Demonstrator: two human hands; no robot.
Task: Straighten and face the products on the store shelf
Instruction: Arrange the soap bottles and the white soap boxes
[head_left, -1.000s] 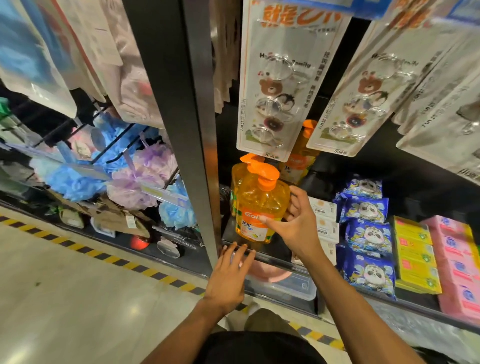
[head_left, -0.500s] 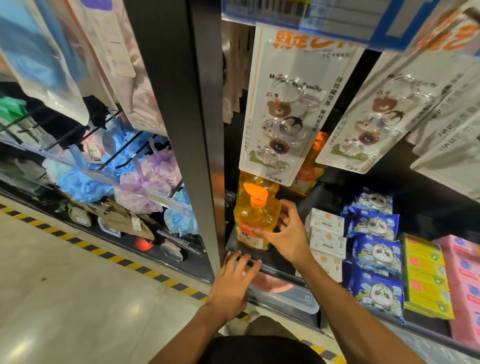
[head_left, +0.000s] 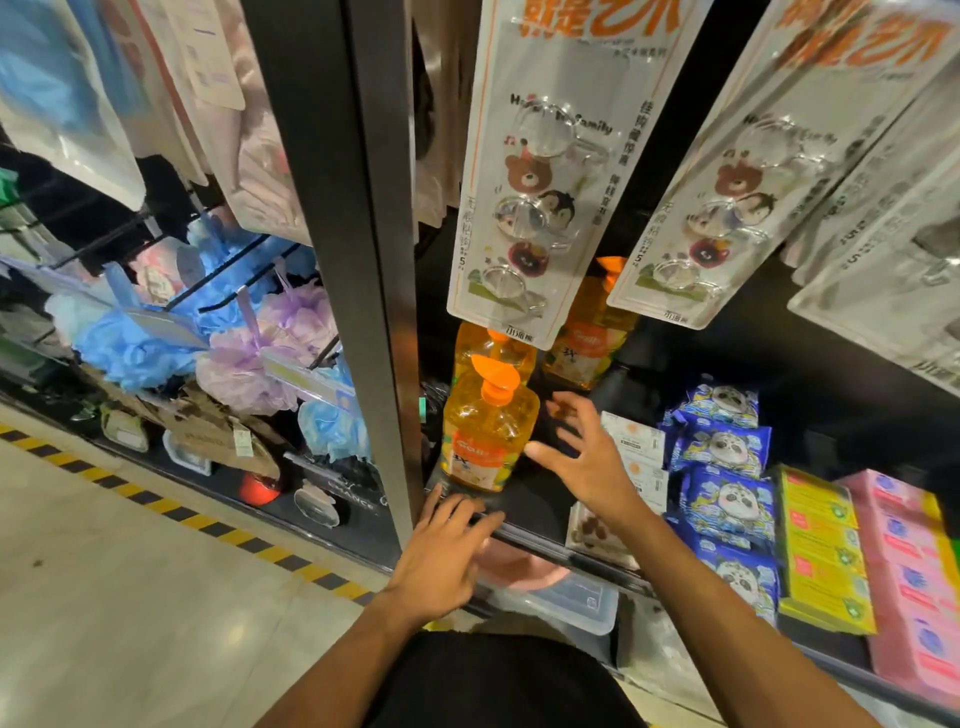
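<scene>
Black metal shelving fills the view, with a black upright post at the left and pale floor beyond it. On the shelf, near its front edge and close against the post, stands the front bottle. It is upright, its long axis vertical, its label turned to the near side and its orange pump spout to the left. It is clear plastic with rounded shoulders and holds yellow liquid. A second bottle stands just behind it.

To its right is a bare dark gap, then the white boxes. The right hand hovers over this gap, fingers spread wide, thumb just beside the bottle; I cannot tell whether it touches. The left hand lies flat on the shelf's front edge with straight fingers. Hanging hook cards crowd the space above.
</scene>
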